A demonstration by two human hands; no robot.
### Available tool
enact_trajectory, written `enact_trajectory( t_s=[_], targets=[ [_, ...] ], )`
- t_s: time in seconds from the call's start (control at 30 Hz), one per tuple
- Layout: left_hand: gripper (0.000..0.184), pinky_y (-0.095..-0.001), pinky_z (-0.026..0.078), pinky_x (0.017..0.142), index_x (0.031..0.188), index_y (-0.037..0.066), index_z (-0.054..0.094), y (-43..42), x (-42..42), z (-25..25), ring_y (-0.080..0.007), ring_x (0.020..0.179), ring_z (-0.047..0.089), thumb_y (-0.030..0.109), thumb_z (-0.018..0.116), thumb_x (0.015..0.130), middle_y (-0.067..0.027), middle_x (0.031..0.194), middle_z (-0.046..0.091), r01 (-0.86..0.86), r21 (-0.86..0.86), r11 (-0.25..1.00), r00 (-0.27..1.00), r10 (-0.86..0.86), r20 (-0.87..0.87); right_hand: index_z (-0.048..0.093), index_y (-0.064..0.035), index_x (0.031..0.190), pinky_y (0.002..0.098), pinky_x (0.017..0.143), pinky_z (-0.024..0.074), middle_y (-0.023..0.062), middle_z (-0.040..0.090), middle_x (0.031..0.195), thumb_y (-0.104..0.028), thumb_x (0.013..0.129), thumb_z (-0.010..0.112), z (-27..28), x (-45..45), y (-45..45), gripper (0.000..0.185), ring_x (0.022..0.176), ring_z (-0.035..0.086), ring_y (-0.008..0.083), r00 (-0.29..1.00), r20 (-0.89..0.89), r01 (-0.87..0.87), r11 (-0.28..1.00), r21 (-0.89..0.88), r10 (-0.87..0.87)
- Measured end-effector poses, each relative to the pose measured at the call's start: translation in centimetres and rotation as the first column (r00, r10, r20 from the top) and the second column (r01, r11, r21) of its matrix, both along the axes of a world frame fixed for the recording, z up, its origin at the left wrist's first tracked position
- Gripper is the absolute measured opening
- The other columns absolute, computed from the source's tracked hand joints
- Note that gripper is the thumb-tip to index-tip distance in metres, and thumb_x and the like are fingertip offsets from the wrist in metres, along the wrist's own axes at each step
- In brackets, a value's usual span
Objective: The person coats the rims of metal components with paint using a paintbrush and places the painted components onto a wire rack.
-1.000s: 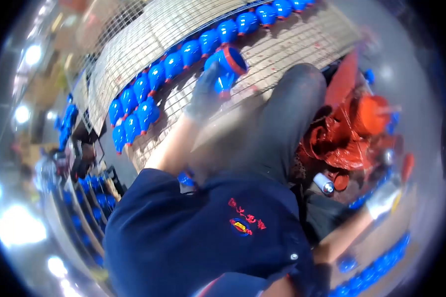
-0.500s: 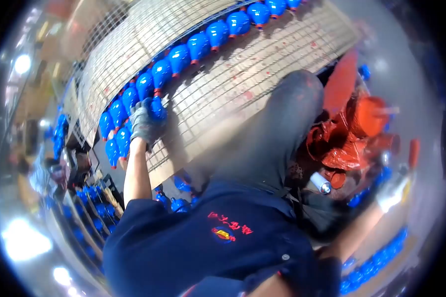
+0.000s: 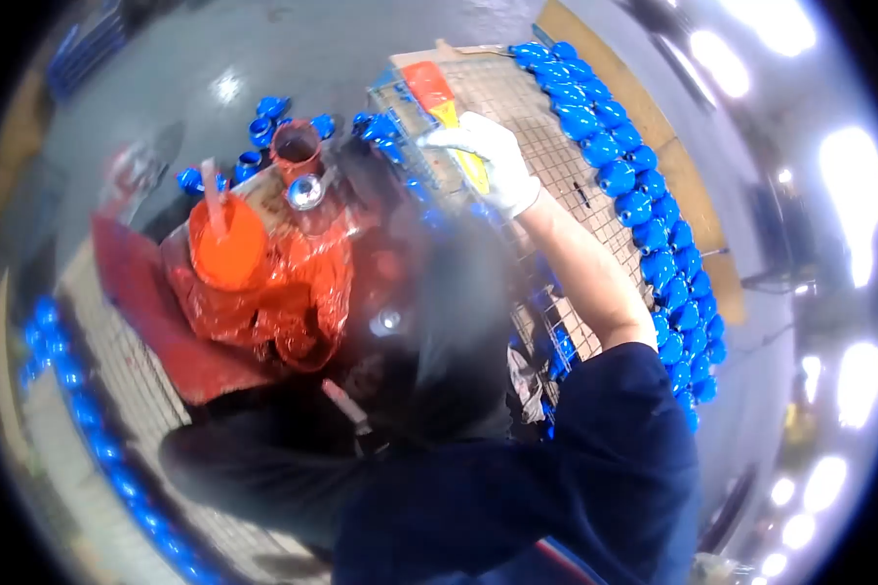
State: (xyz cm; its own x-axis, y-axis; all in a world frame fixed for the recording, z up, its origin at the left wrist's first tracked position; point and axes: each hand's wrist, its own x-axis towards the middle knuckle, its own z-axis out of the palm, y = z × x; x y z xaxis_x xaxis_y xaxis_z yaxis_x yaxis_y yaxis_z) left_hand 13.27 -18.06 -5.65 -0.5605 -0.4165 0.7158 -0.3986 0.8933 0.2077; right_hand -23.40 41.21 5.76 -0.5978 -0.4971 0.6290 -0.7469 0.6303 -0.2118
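My right hand (image 3: 502,166), in a white glove, is closed around the yellow handle of a paintbrush (image 3: 429,86) with orange-red bristles. It is held over the near edge of a wire mesh rack (image 3: 546,146). Beyond the hand, glossy blue bulb-shaped pieces (image 3: 634,208) stand in rows along the rack's far side. Several more blue pieces (image 3: 385,132) lie just left of the brush. My left hand is out of sight.
A bucket of orange-red paint (image 3: 226,258) with a stick in it stands on red-smeared plastic (image 3: 307,283). Beside it are a red-stained pot (image 3: 296,144) and a shiny metal can (image 3: 305,191). Another mesh rack with a row of blue pieces (image 3: 107,447) runs along the left.
My view has swung right, toward the paint and another rack. The left hand, earlier on a blue piece, has left view. My right hand with the brush has come over the rack.
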Motion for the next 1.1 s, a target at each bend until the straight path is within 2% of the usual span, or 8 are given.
enact_trajectory(
  t_s=[0.13, 0.27, 0.43, 0.53, 0.73, 0.9, 0.97, 1.1],
  targets=[
    [0.068, -0.0482, 0.049, 0.101, 0.138, -0.001, 0.051, 2.6, -9.5, 2.6, -0.0391, 0.117, 0.058, 0.032, 0.080, 0.086, -0.0222, 0.129, 0.057, 0.134, 0.022, 0.991, 0.990, -0.133, -0.054, 0.075, -0.0286, 0.108, 0.0389, 0.080, 0.0555, 0.0064, 0.072, 0.097, -0.012, 0.087, 0.060, -6.5, -6.7, 11.6, 0.031, 0.088, 0.069, 0.0301, 0.957, 0.018, 0.285, 0.949, 0.136, -0.290],
    [0.064, -0.0486, 0.049, 0.100, 0.136, 0.000, 0.052, 4.4, -13.3, 3.2, -0.0386, 0.115, 0.057, 0.032, 0.079, 0.087, -0.0209, 0.127, 0.057, 0.164, 0.065, 0.984, 0.986, -0.161, -0.049, 0.070, -0.0259, 0.104, 0.0407, 0.077, 0.0531, 0.0060, 0.070, 0.100, -0.015, 0.089, 0.058, -9.6, -10.3, 22.4, 0.022, 0.099, 0.066, 0.0280, 0.739, -0.153, 0.614, 0.564, 0.552, -0.656],
    [0.059, -0.0490, 0.050, 0.098, 0.133, 0.000, 0.054, 4.8, -14.0, 4.5, -0.0380, 0.113, 0.057, 0.031, 0.077, 0.089, -0.0192, 0.123, 0.057, 0.143, 0.130, 0.981, 0.990, -0.140, -0.036, 0.064, -0.0173, 0.118, 0.0505, 0.078, 0.0562, 0.0155, 0.069, 0.101, -0.032, 0.101, 0.052, -12.8, -15.1, 27.6, 0.026, 0.090, 0.070, 0.0368, 0.342, 0.003, 0.828, 0.303, 0.473, -0.940],
    [0.057, -0.0492, 0.050, 0.097, 0.132, 0.001, 0.055, 5.0, -13.6, 5.7, -0.0376, 0.112, 0.057, 0.031, 0.077, 0.089, -0.0183, 0.121, 0.057, 0.140, 0.200, 0.970, 0.990, -0.134, -0.043, 0.063, -0.0151, 0.114, 0.0503, 0.074, 0.0582, 0.0181, 0.069, 0.103, -0.036, 0.103, 0.048, -12.8, -17.0, 27.8, 0.028, 0.089, 0.071, 0.0381, 0.388, -0.068, 0.764, 0.280, 0.582, -0.919],
    [0.055, -0.0457, 0.048, 0.102, 0.141, -0.004, 0.047, -1.1, -12.7, 3.0, -0.0367, 0.123, 0.055, 0.018, 0.069, 0.095, -0.0211, 0.137, 0.054, 0.344, 0.139, 0.929, 0.939, -0.338, -0.064, 0.063, -0.0127, 0.105, 0.0484, 0.076, 0.0547, 0.0174, 0.066, 0.097, -0.021, 0.096, 0.057, -10.5, -12.6, 28.4, 0.014, 0.090, 0.068, 0.0361, 0.596, -0.220, 0.760, 0.454, 0.465, -0.772],
    [0.039, -0.0392, 0.047, 0.102, 0.138, -0.006, 0.054, 12.9, -19.0, 9.0, -0.0271, 0.122, 0.057, 0.011, 0.057, 0.103, -0.0168, 0.138, 0.058, 0.538, 0.124, 0.834, 0.842, -0.536, -0.050, 0.056, -0.0074, 0.090, 0.0310, 0.074, 0.0506, 0.0074, 0.061, 0.088, 0.007, 0.083, 0.071, -2.0, -4.7, 16.9, 0.022, 0.084, 0.061, 0.0185, 0.891, 0.289, 0.427, 0.863, -0.269, -0.350],
    [0.038, -0.0363, 0.050, 0.094, 0.136, -0.003, 0.057, 13.6, -20.2, 6.7, -0.0208, 0.104, 0.063, 0.018, 0.055, 0.105, -0.0103, 0.118, 0.065, 0.666, 0.623, 0.410, 0.688, -0.661, -0.300, 0.055, -0.0076, 0.090, 0.0289, 0.083, 0.0512, 0.0036, 0.064, 0.100, 0.004, 0.083, 0.078, 1.0, -0.9, 10.2, 0.027, 0.094, 0.059, 0.0120, 0.917, 0.387, 0.276, 0.858, -0.434, -0.099],
    [0.058, -0.0417, 0.056, 0.095, 0.141, -0.001, 0.050, 18.0, -24.1, 6.6, -0.0289, 0.109, 0.068, 0.043, 0.051, 0.104, -0.0166, 0.141, 0.057, 0.481, 0.783, -0.394, 0.339, -0.740, -0.580, 0.054, -0.0096, 0.092, 0.0317, 0.090, 0.0514, 0.0084, 0.066, 0.106, 0.006, 0.081, 0.079, 6.1, 5.2, -2.3, 0.031, 0.100, 0.062, 0.0157, 0.819, 0.423, -0.045, 0.778, -0.627, 0.389]
  ],
)
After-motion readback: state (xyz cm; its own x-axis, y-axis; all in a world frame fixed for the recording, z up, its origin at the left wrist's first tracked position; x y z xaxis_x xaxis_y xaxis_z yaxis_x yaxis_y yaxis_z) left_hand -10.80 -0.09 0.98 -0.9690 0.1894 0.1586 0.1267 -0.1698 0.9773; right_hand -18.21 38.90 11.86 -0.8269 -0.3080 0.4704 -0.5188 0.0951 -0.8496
